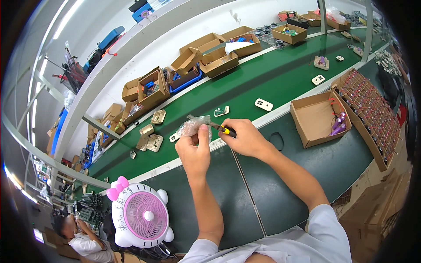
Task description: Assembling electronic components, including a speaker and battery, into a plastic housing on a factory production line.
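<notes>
In the middle of the head view my left hand [194, 153] is closed on a crumpled clear plastic bag [192, 126], thumb pressed on top. My right hand [245, 136] grips a pair of pliers [226, 131] with black and yellow handles. The metal jaws reach to the bag beside my left thumb; whether they bite into it I cannot tell. Just beyond, on the green belt [250, 83], lie a cream shell with a green circuit board [221, 111] and a cream casing with dark buttons [264, 104].
A pink and white fan [147, 215] stands left of my forearm. At right are a cardboard box [313, 103] with purple parts and a large tray [372, 114] of wired pieces. Open shell parts [153, 142] lie at left; several cartons [219, 63] line the back. Another person [90, 241] sits lower left.
</notes>
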The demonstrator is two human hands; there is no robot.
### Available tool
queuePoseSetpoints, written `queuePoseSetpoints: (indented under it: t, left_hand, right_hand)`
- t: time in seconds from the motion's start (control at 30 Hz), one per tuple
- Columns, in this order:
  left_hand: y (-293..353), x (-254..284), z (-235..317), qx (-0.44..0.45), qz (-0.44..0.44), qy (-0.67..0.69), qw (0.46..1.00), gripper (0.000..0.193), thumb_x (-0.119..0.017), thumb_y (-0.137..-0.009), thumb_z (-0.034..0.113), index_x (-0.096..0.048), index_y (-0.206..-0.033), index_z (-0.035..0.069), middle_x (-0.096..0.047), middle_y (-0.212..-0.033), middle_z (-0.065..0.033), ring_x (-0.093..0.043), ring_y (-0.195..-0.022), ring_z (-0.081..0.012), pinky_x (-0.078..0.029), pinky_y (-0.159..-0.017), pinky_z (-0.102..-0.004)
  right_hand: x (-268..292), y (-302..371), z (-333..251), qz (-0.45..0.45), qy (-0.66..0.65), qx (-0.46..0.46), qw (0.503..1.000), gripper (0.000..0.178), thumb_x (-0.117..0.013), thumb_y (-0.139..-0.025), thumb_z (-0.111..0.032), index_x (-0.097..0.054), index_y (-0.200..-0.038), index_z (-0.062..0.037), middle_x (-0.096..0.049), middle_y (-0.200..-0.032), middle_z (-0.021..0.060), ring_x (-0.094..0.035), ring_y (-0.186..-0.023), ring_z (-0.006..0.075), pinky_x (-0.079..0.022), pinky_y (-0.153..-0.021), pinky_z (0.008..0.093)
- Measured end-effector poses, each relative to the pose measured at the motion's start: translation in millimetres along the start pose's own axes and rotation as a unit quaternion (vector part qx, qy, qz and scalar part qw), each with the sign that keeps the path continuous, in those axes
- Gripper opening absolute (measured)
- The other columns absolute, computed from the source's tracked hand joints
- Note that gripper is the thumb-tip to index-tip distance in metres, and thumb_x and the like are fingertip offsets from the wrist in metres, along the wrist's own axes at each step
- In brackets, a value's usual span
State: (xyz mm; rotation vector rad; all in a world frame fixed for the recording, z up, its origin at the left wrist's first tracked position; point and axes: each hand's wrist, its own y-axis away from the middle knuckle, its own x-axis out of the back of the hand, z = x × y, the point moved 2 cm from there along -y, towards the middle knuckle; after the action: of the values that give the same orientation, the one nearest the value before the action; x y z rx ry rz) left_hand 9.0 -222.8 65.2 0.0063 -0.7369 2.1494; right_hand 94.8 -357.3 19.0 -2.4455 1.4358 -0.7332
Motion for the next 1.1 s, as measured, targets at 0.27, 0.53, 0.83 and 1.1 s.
queuePoseSetpoints:
  t: [0.27,0.53,0.83,1.1]
  left_hand:
    - [-1,1,-3,0.014,-0.014,0.011,1.0,0.021,-0.067,-0.097,0.016,-0.07,-0.098,-0.005,-0.068,-0.075,-0.0056,-0.058,-0.065,-0.008,-0.046,-0.059,-0.0261]
    - [0,5,-13,0.028,-0.008,0.052,0.998,0.018,-0.067,-0.099,0.015,-0.07,-0.103,-0.002,-0.065,-0.079,-0.0008,-0.055,-0.066,-0.0049,-0.041,-0.057,-0.0229]
    - [-50,82,-96,-0.037,-0.001,-0.083,0.996,0.025,-0.064,-0.102,0.021,-0.07,-0.117,0.002,-0.068,-0.105,-0.0037,-0.06,-0.093,-0.0122,-0.047,-0.084,-0.0275]
    - [-31,36,-17,-0.102,-0.006,0.011,0.995,0.023,-0.059,-0.101,0.014,-0.071,-0.102,-0.005,-0.071,-0.089,-0.0111,-0.058,-0.071,-0.0176,-0.046,-0.063,-0.0297]
  right_hand:
    - [0,-1,1,-0.02,0.002,-0.012,1.0,0.023,-0.068,-0.087,-0.018,-0.067,-0.092,0.0045,-0.066,-0.077,0.0216,-0.065,-0.069,0.0374,-0.05,-0.066,0.044]
    - [3,-2,1,-0.035,0.01,-0.046,0.998,0.024,-0.068,-0.086,-0.018,-0.067,-0.091,0.0049,-0.067,-0.078,0.0229,-0.066,-0.072,0.0396,-0.051,-0.068,0.0454]
    - [-5,3,32,-0.087,0.223,0.003,0.971,0.022,-0.071,-0.065,-0.016,-0.069,-0.078,0.0019,-0.068,-0.078,0.0258,-0.07,-0.079,0.0444,-0.058,-0.072,0.0517]
    - [-21,17,58,-0.108,0.328,-0.039,0.938,0.019,-0.072,-0.066,-0.017,-0.074,-0.072,0.0008,-0.072,-0.075,0.0229,-0.072,-0.077,0.0415,-0.06,-0.068,0.0475]
